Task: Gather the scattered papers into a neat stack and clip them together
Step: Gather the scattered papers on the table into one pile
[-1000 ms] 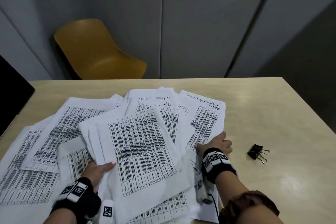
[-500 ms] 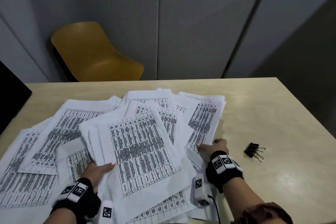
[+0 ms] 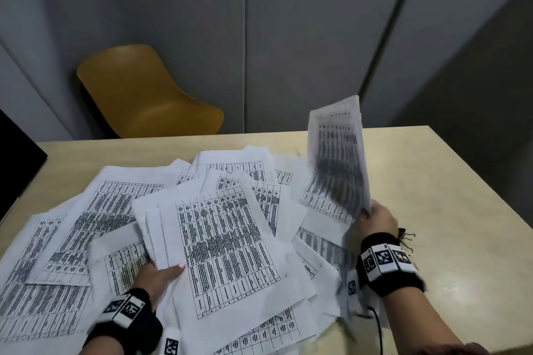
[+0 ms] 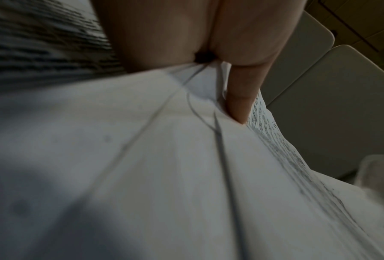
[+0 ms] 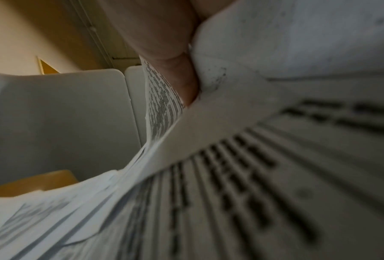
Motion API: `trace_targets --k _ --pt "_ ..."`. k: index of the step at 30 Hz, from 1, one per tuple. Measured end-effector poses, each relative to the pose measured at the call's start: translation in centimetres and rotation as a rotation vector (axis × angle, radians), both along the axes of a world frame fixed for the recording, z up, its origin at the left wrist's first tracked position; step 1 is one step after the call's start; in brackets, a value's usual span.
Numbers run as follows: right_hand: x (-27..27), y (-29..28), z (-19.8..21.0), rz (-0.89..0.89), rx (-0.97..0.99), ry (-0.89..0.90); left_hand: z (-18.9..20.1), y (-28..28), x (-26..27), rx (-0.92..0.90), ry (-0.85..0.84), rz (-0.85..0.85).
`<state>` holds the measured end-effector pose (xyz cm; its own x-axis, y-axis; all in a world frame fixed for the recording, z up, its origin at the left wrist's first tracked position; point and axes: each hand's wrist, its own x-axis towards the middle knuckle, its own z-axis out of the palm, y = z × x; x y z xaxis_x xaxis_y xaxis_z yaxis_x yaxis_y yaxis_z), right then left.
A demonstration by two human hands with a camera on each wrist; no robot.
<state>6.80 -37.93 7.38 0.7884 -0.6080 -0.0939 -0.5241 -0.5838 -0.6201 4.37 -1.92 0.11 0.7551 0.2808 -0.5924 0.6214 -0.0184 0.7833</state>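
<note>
A: Status, near to far?

B: Nearest, my left hand sits low on the pile, thumb on top of the front sheaf, fingers tucked under it, so clamped on that bunch. The head view shows only thumb and wrist band. The left wrist view adds one finger pressed between sheet edges, everything else there blurred white paper.

A: Right side?

B: My right hand is off the desk, pinching the bottom corner of a lifted bundle. The bundle stands nearly upright and is blurred in the head view. The right wrist view shows what the head view hides: a fingertip curled against the printed face, and several sheet edges fanned apart in the grip.

A: The clip?

B: Binder clip lies on the desk just right of my right wrist, partly hidden behind the wrist band. Head view only; neither wrist view shows it.

A: The rest of the papers?

B: Scattered papers overlap in a loose fan across the left and middle of the desk, printed tables up. Not squared.

A: Behind?

B: Yellow chair past the far desk edge, left side, against grey wall panels. The right wrist view catches a yellow sliver of it, low left.
</note>
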Motion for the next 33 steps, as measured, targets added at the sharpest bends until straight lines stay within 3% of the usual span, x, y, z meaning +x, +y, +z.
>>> trace_targets --k 4,8,12,15,21,24,28,33 --pt "0.2 -0.9 3.0 -0.04 -0.084 -0.211 0.3 -0.1 -0.1 0.002 0.014 -0.005" --pt "1.3 -0.5 5.7 -0.109 -0.19 -0.532 1.0 -0.3 -0.3 0.02 0.015 -0.023" --pt "2.6 0.5 7.5 -0.138 0.007 -0.683 0.9 -0.4 -0.3 0.057 0.027 -0.047" --pt "3.2 2.6 6.5 -0.107 0.228 -0.567 0.8 -0.3 -0.2 0.067 0.026 -0.051" --pt "1.5 7.9 -0.8 0.001 0.488 -0.248 0.0 0.1 0.2 0.074 0.023 0.006" --pt "0.2 9.2 -3.7 0.12 0.501 -0.076 -0.5 0.5 0.4 0.063 -0.002 0.029" --pt "0.1 9.1 -6.0 0.315 0.493 0.046 -0.1 -0.1 0.4 -0.081 -0.07 0.106" --pt "0.7 9.4 -7.7 0.553 0.39 0.263 -0.5 0.0 0.1 -0.094 -0.048 0.05"
